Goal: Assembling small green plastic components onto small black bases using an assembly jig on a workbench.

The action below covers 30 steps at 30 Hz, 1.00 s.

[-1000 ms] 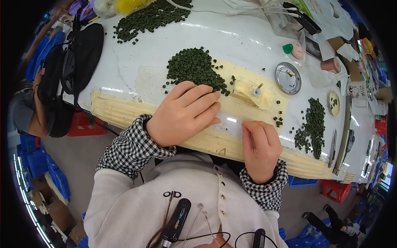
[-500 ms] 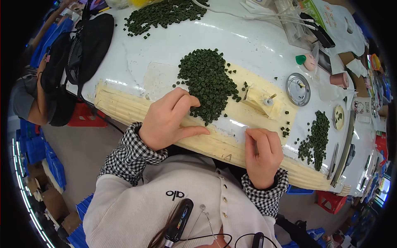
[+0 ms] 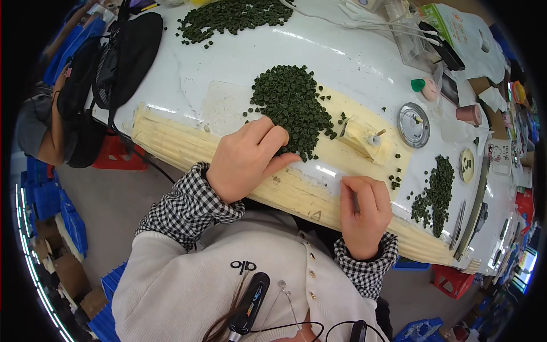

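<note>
Now that the left hand (image 3: 245, 161) has edged closer, at seven o'clock of the green pile (image 3: 293, 108), thumb and fingers parted, its near side is within reach. The pile lies at the wearer's twelve; whether the right hand (image 3: 366, 218), curled at two, grips anything, I cannot tell.

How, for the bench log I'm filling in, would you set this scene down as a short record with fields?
Main pile: small dark green pieces
Other piles: similar pieces, a far pile and a right-side pile
Block: cream, a short peg on it, right of the main pile
Disc: round, metal, right of the block
Left hand: fingers at the main pile's near edge; any held piece cannot be made out
Right hand: fingers curled, nearer the person than the block; grip unclear
</note>
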Each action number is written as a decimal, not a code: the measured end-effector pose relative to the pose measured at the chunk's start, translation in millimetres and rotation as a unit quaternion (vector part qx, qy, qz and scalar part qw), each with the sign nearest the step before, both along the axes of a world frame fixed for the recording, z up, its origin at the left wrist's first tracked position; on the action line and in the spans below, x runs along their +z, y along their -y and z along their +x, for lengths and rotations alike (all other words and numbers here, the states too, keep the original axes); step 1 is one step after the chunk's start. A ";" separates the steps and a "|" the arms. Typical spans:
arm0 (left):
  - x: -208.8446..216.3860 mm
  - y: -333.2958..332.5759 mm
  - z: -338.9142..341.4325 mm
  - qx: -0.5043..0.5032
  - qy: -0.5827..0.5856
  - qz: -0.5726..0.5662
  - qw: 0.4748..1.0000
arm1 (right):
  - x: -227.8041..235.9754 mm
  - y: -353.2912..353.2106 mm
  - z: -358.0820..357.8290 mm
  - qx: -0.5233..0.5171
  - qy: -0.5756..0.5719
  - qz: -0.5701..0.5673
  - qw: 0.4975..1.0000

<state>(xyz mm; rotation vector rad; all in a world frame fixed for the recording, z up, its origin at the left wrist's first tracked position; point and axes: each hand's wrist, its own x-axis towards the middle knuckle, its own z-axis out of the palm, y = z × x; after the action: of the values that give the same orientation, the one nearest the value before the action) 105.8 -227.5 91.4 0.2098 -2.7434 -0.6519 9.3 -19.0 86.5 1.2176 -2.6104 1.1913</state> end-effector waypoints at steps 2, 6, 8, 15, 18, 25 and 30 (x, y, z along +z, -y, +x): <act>-1.4 -1.2 -0.2 -0.001 -0.014 0.003 1.000 | -0.3 -0.9 0.1 0.000 0.002 -0.001 1.000; -6.3 -3.6 -0.8 0.007 -0.029 -0.003 1.000 | -3.1 -4.1 -0.2 0.000 0.004 -0.004 1.000; -9.0 -2.7 -1.7 0.014 -0.035 -0.004 0.999 | -4.7 -4.9 0.1 0.001 -0.002 -0.006 1.000; 0.1 2.3 -4.8 -0.140 -0.061 -0.150 0.977 | -8.5 -7.8 2.2 -0.008 0.001 -0.022 1.000; -3.8 5.7 -14.3 -0.285 -0.058 -0.235 0.928 | -9.3 -9.9 3.4 -0.023 0.010 -0.030 0.999; -0.4 14.7 -24.4 -0.260 -0.060 -0.347 0.899 | -6.8 -20.3 7.7 -0.027 0.053 -0.058 0.997; 13.3 -12.1 -17.6 -0.229 -0.041 0.103 0.967 | 1.0 -26.2 9.4 -0.012 0.050 -0.118 0.992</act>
<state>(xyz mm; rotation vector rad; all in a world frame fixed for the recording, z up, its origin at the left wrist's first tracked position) 88.3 -215.4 104.6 -0.4102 -2.6531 -1.0398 18.7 7.3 87.5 1.1064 -2.4506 1.5423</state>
